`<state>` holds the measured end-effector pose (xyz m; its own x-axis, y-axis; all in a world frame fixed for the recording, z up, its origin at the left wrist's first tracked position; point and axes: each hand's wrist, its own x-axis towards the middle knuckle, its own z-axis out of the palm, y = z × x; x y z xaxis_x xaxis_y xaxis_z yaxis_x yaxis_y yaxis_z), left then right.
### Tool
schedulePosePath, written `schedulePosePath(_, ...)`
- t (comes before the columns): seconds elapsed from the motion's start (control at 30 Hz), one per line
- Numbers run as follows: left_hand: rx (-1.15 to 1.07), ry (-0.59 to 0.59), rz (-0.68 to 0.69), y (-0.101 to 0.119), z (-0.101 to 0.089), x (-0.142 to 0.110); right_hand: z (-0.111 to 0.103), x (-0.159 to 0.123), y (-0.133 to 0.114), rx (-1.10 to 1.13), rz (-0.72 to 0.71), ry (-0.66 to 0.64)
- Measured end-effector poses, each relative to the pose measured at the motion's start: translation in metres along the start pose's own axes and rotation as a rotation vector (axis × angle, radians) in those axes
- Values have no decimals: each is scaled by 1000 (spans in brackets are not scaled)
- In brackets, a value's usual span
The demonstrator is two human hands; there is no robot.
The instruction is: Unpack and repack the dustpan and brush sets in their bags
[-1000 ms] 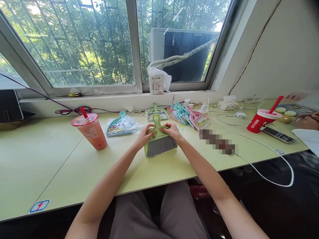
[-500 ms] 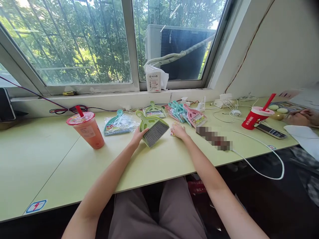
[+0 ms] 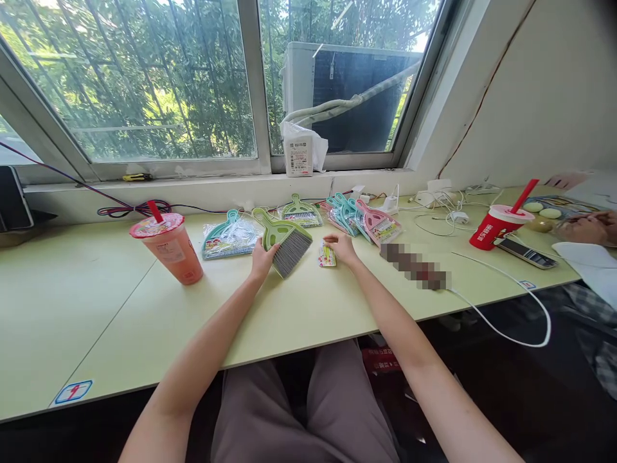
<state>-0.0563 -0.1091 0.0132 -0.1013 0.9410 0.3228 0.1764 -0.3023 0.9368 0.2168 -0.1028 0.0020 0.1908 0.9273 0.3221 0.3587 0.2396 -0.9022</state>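
My left hand (image 3: pixel 261 260) grips the lower edge of a small green brush-and-dustpan set (image 3: pixel 282 239) with grey bristles, tilted with its handle pointing up to the left above the pale green table (image 3: pixel 120 308). My right hand (image 3: pixel 340 247) rests on the table with its fingers pinching the edge of a small printed paper card (image 3: pixel 326 254) lying just left of it. Behind them lie a teal set in a clear plastic bag (image 3: pixel 229 236), another green set (image 3: pixel 299 213), and a pile of teal and pink sets (image 3: pixel 364 220).
A pink drink cup with a red straw (image 3: pixel 169 247) stands left of my left hand. A red cup (image 3: pixel 497 225), a phone (image 3: pixel 526 253), white cables (image 3: pixel 501 283) and chargers lie to the right, where another person's hand (image 3: pixel 583 229) rests. A white packet (image 3: pixel 301 151) sits on the windowsill.
Both hands held the green set flat in front of me; now only the left holds it, swung leftward and tilted. My right hand let go and moved right onto the paper card.
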Motion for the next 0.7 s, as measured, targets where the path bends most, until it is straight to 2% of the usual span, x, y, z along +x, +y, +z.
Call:
schedulePosePath(0.13,10,67,-15,0,4,-3,14,-8,-21,341,-109,186)
schedulePosePath(0.2,-1,91,-38,-1,6,-5,30,-18,-35,466,-124,211)
schedulePosePath(0.27,-34,85,-55,-1,9,-8,49,-31,-46,517,-119,173)
schedulePosePath(0.37,-130,25,-67,1,13,-14,72,-49,-54,501,-97,106)
schedulePosePath(0.43,-200,-38,-71,4,16,-18,80,-56,-53,479,-91,133)
schedulePosePath(0.57,-263,-138,-58,13,22,-27,83,-59,-49,324,-146,234)
schedulePosePath(0.7,-269,-159,-57,19,25,-33,81,-59,-50,144,-215,213)
